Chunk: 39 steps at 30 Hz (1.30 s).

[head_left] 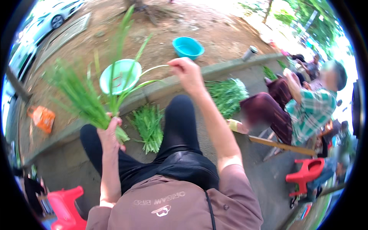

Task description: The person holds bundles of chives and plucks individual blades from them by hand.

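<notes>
My left hand (pixel 111 132) is closed round the base of a bunch of chives (pixel 82 99), whose long green leaves fan up and to the left. A few longer leaves stand apart from the bunch on its right. One thin pale leaf (pixel 153 68) stretches across to my right hand (pixel 188 73), which pinches its tip between thumb and fingers. Between my knees, a pile of cut chives (pixel 147 126) lies on the pavement with the pale stem ends toward me.
A pale green basin (pixel 120 76) and a blue basin (pixel 188 48) stand beyond the kerb (pixel 149 90). More greens (pixel 228 96) lie at right, near a seated person (pixel 310 103). An orange bag (pixel 42 119) and red stools (pixel 67 207) are around me.
</notes>
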Each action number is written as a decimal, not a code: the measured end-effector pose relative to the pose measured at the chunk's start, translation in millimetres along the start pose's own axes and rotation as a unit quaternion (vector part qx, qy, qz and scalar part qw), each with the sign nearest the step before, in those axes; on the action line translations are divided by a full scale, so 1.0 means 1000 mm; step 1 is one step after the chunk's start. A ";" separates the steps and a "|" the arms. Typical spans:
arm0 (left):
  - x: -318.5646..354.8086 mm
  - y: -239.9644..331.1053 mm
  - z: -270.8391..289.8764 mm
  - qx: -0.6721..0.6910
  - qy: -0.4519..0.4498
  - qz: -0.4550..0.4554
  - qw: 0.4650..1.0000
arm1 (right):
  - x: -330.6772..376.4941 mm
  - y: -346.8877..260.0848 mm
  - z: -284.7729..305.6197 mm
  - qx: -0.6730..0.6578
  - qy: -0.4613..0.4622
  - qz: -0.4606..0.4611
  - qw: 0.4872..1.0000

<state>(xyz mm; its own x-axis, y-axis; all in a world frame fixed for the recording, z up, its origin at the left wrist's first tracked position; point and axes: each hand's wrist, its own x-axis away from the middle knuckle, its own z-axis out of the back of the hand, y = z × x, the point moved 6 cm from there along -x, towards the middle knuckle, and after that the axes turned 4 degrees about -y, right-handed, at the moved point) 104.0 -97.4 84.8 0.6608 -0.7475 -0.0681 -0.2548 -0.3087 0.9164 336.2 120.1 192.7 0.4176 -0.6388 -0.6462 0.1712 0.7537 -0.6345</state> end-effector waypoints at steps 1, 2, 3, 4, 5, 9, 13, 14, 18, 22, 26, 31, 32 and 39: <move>0.001 0.001 -0.005 -0.009 -0.003 0.000 1.000 | 0.003 0.001 0.006 0.010 0.001 -0.012 1.000; 0.002 0.002 -0.008 -0.001 -0.015 -0.002 1.000 | 0.005 0.000 0.011 0.014 0.001 -0.013 1.000; 0.002 0.003 -0.011 0.007 -0.025 -0.006 1.000 | 0.004 -0.001 0.012 0.018 -0.001 -0.011 1.000; 0.004 0.004 -0.011 -0.002 -0.028 -0.010 1.000 | 0.005 -0.002 0.011 -0.015 0.001 -0.022 1.000; 0.004 0.006 -0.008 -0.004 -0.028 -0.013 1.000 | 0.005 -0.002 0.010 -0.047 0.003 -0.034 0.998; 0.006 0.008 0.001 0.005 -0.033 -0.020 0.999 | 0.006 -0.001 0.003 -0.051 -0.005 -0.059 0.997; 0.007 0.010 -0.002 0.012 -0.049 -0.023 0.998 | 0.007 0.004 0.006 -0.041 -0.005 -0.054 0.998; 0.007 0.010 -0.002 0.010 -0.051 -0.023 0.998 | 0.007 0.002 0.006 -0.038 -0.007 -0.048 0.998; 0.006 0.009 -0.004 0.002 -0.053 -0.017 0.998 | 0.010 0.011 0.004 -0.074 0.006 -0.060 0.995; 0.003 0.006 -0.007 -0.007 -0.060 -0.015 0.998 | 0.011 0.015 0.002 -0.095 0.026 -0.078 0.992; -0.005 0.004 -0.007 -0.007 -0.072 -0.032 0.997 | 0.006 0.019 0.001 -0.129 0.022 -0.103 0.986; -0.029 0.003 -0.032 0.000 -0.087 -0.030 0.996 | -0.006 0.035 0.007 -0.206 0.019 -0.145 0.967; -0.035 0.000 -0.035 -0.001 -0.087 -0.025 0.996 | -0.009 0.038 0.010 -0.209 0.030 -0.142 0.967; -0.071 -0.004 -0.061 0.000 -0.093 -0.016 0.996 | -0.025 0.096 0.034 -0.355 0.134 -0.237 0.895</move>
<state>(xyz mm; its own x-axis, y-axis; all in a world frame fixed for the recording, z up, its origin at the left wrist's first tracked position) 101.0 -6.9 110.3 0.5260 -0.8333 -0.1699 -0.2350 -0.3344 0.9127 372.9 213.6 162.6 0.2037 -0.9460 -0.2524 -0.3765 0.1623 -0.9121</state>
